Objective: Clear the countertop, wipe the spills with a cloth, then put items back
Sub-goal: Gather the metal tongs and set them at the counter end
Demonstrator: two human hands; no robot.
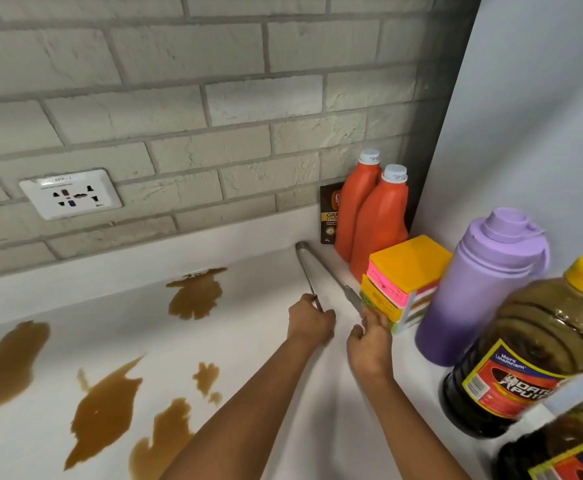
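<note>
At frame center, the left hand (309, 322) is gripping metal tongs (321, 271) on the white counter (266, 341); the right hand (369, 341), fingers relaxed, is touching the stacked colored boxes (401, 282).

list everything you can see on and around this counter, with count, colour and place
spills: several, brown, left and middle of countertop
countertop: one, white
tongs: one, metal, lying near the back right
orange bottles: two, white caps, back right corner
packet: one, dark brown, against the wall
box stack: one, yellow and pink, right
flask: one, purple, right
jars: two, dark, yellow lid, front right
socket: one, white, brick wall
left hand: grips tongs
right hand: by the tongs' other arm
</note>
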